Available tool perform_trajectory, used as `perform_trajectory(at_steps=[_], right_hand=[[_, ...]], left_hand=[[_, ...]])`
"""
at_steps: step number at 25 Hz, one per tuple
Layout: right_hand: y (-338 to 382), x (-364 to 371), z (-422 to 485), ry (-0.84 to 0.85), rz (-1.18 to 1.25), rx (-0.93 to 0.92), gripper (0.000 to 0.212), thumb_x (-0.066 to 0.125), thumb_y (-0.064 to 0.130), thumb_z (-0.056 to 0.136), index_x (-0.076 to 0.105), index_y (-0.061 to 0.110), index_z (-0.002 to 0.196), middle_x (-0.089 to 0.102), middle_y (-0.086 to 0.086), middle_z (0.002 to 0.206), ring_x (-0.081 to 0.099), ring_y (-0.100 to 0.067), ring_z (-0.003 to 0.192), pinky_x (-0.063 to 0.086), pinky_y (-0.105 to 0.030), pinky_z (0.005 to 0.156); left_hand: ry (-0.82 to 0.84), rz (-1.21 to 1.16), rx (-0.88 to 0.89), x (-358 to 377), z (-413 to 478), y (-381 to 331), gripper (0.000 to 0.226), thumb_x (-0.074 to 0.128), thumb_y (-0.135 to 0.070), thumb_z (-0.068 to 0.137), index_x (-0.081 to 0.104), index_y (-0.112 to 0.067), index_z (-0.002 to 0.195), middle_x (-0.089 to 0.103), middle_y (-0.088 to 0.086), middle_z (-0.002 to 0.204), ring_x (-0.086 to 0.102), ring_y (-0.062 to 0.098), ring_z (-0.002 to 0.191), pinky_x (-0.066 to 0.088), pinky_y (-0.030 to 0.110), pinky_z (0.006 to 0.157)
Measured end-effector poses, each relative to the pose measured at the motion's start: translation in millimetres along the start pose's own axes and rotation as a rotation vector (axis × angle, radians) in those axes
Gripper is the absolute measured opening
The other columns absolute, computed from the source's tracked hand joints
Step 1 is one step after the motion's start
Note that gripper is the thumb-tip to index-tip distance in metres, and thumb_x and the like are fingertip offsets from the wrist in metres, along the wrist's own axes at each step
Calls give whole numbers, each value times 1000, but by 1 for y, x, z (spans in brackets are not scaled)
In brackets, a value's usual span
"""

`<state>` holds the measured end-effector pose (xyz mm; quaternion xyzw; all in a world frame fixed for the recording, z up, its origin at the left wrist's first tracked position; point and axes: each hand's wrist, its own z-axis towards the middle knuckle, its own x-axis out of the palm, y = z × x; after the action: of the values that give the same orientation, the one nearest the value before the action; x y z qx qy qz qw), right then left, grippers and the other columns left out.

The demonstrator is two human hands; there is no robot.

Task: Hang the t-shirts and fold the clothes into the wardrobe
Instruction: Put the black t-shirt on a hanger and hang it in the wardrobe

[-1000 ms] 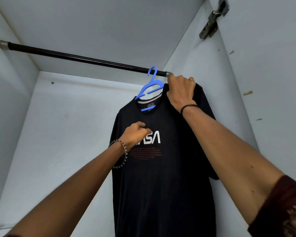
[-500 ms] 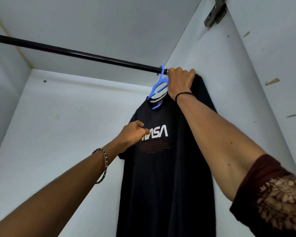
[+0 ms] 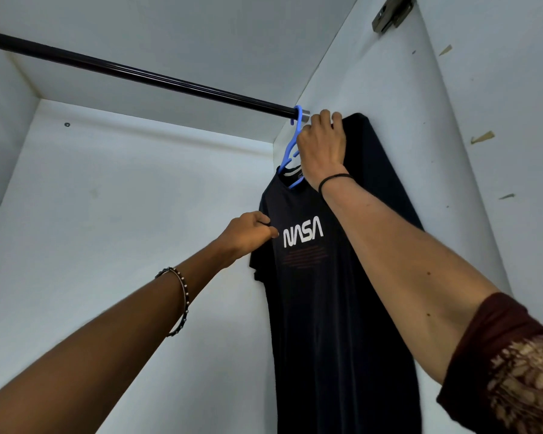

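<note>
Wardrobe [image 3: 138, 214]: white interior, dark rail [image 3: 138, 73] across the top. Black NASA t-shirt [image 3: 326, 308] hangs at the rail's right end, close to the right wall. Right hand [image 3: 322, 148]: fingers curled over the shirt's shoulder. Left hand [image 3: 248, 234]: fingers pinch chest fabric beside the print. Blue hanger [image 3: 290, 151] hooked on the rail.

Both hands grip the black t-shirt [image 3: 333, 308] hung on the rod [image 3: 138, 75].

black NASA t-shirt [image 3: 333, 308] | on blue hanger [image 3: 290, 151] | hooked at rod's [image 3: 138, 77] right end
</note>
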<state>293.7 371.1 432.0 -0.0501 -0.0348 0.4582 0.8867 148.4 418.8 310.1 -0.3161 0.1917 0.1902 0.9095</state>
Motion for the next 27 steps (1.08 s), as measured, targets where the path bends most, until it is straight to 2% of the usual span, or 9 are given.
perform_trajectory(at_steps=[3, 7, 10, 13, 17, 19, 21, 24, 27], right_hand=[[9, -4, -23, 31, 114, -63, 26, 52, 14, 96, 62, 11, 120, 60, -11, 125, 49, -30, 122, 34, -40, 106], [24, -26, -63, 155, 335, -43, 26, 56, 14, 94, 64, 11, 118, 64, -9, 121, 52, -30, 121, 36, -40, 105], [31, -47, -91, 289, 490, -28, 20, 57, 16, 97, 67, 8, 112, 64, -11, 118, 55, -32, 117, 42, -39, 97], [35, -75, -117, 395, 628, -9, 19, 56, 17, 99, 68, 5, 108, 65, -11, 112, 63, -31, 106, 49, -37, 81], [34, -115, -145, 468, 702, -3, 20, 57, 23, 100, 68, 7, 106, 69, -9, 106, 66, -30, 98, 51, -40, 84], [31, -134, -160, 501, 727, -10, 22, 58, 28, 100, 69, 9, 102, 70, -8, 102, 66, -30, 95, 51, -40, 79], [29, -150, -176, 543, 728, -42, 24, 58, 31, 100, 69, 10, 101, 70, -7, 99, 66, -29, 92, 50, -37, 73], [23, -171, -205, 603, 737, -65, 23, 58, 33, 100, 68, 12, 99, 69, -5, 96, 66, -29, 89, 53, -38, 75], [18, -191, -235, 649, 772, -57, 19, 58, 33, 100, 66, 16, 103, 70, -3, 100, 67, -27, 92, 54, -38, 77]], left_hand=[[3, -29, 6, -3, -10, -8, 46, 65, -28, 90, 56, -18, 133, 59, 4, 132, 54, 19, 121, 37, 25, 91], [27, -29, 4, -15, -33, -19, 48, 65, -28, 90, 55, -18, 136, 58, 3, 134, 53, 19, 122, 36, 25, 90], [32, -29, 5, -26, -55, -26, 46, 64, -27, 90, 55, -17, 134, 60, 2, 128, 54, 17, 113, 37, 26, 87], [41, -3, -4, -39, -84, -32, 43, 64, -23, 90, 56, -17, 131, 62, 2, 121, 54, 16, 102, 37, 26, 82], [74, -7, -43, -56, -125, -32, 48, 64, -20, 90, 52, -17, 136, 63, 4, 125, 54, 15, 101, 38, 26, 82], [76, -43, -57, -64, -146, -31, 47, 63, -22, 91, 53, -16, 136, 64, 2, 120, 54, 14, 101, 37, 25, 84], [79, -78, -73, -70, -164, -29, 46, 62, -24, 92, 53, -15, 136, 63, 3, 119, 56, 16, 108, 38, 25, 87], [107, -94, -103, -75, -188, -26, 46, 63, -25, 93, 53, -15, 136, 62, 5, 127, 54, 20, 121, 38, 26, 91], [127, -128, -141, -77, -215, -26, 43, 63, -23, 91, 55, -17, 133, 61, 4, 128, 54, 18, 117, 39, 26, 91]])
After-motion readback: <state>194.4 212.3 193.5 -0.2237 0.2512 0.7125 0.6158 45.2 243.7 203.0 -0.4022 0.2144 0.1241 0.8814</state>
